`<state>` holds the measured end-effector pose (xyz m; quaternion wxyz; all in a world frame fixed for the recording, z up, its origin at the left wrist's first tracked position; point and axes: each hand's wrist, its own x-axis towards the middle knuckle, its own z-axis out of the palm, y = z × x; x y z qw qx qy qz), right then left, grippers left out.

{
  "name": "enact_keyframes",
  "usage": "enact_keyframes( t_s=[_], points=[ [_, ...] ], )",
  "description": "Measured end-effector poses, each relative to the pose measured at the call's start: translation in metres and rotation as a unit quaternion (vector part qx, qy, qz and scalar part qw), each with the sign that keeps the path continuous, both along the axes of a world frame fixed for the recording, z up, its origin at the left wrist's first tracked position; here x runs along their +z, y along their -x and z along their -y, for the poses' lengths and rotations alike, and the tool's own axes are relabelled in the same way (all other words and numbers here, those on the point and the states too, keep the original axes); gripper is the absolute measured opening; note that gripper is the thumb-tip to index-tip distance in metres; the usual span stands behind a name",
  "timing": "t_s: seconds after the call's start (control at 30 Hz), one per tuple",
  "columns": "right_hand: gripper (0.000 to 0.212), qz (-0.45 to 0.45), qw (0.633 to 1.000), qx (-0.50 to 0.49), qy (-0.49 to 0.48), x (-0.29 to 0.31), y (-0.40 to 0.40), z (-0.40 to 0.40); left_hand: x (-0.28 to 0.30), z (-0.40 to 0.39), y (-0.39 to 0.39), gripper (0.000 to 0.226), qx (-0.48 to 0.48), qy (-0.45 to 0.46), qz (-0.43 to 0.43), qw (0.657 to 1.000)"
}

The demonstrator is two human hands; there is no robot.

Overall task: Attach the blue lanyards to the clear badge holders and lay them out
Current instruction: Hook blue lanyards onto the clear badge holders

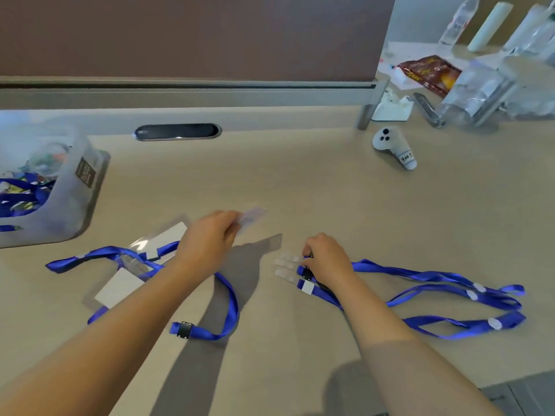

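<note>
At the far left a translucent plastic bin [72, 202] sits on the beige desk [300, 181], holding more blue straps and mixed bits; just right of it two clear badge holders [120, 283] with white cards lie near the desk's front, one overlapping the other, and a blue lanyard [228, 298] loops over and around them, its black buckle [184, 329] resting toward the near edge; the left hand [210, 238] is raised a little above the desk beyond those holders, fingers pinched on the edge of another clear badge holder [253, 216], which is blurred and tilted off the surface; right of centre the right hand [326, 256] presses down on the clip ends of a bundle of blue lanyards [435, 295], fingers closed around one black clip, with several clear plastic tabs [285, 267] fanning out to its left on the desk; the bundle's straps trail off rightward in long loops with white discs on them; farther back on the right stands a white controller [390, 145] with a handwritten label, and behind it a clutter of clear packaging [480, 88] and a dark snack bag [429, 73].
</note>
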<state>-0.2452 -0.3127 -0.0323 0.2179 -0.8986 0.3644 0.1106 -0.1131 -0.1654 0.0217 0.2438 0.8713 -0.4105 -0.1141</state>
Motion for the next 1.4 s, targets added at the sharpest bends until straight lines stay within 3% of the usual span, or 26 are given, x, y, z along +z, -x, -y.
enact_keyframes(
  t_s=[0.2,0.3,0.4,0.5,0.67,0.77,0.83,1.03,1.23,1.4],
  points=[
    [0.006,0.114,0.991,-0.07,-0.025,0.023,-0.012,0.007,0.014,0.005,0.001,0.02,0.05,0.025,-0.006,0.998],
    [0.017,0.194,0.977,-0.083,-0.022,0.052,-0.026,0.014,0.028,0.009,-0.004,0.025,0.068,0.065,-0.017,0.995],
    [0.028,0.264,0.962,-0.072,-0.013,0.081,-0.042,0.02,0.049,0.014,-0.008,0.033,0.092,0.146,-0.095,0.98],
    [0.026,0.33,0.943,-0.032,0.032,0.111,-0.059,0.02,0.065,0.02,-0.016,0.038,0.109,0.203,-0.131,0.964],
    [0.025,0.44,0.896,-0.003,0.059,0.16,-0.086,0.01,0.098,0.029,-0.031,0.02,0.178,0.306,-0.312,0.882],
    [0.024,0.484,0.872,0.02,0.064,0.183,-0.103,0.003,0.122,0.031,-0.04,0.021,0.194,0.348,-0.353,0.846],
    [0.022,0.506,0.859,0.041,0.064,0.195,-0.112,-0.002,0.135,0.029,-0.047,0.023,0.197,0.371,-0.337,0.842],
    [0.029,0.508,0.854,0.077,0.081,0.219,-0.131,-0.02,0.162,0.015,-0.066,0.023,0.194,0.388,-0.226,0.872],
    [0.026,0.5,0.858,0.1,0.064,0.228,-0.147,-0.032,0.171,0.004,-0.079,0.017,0.207,0.4,-0.221,0.865],
    [0.025,0.482,0.864,0.124,0.081,0.225,-0.155,-0.037,0.169,-0.004,-0.085,0.023,0.196,0.373,-0.138,0.896]
  ],
)
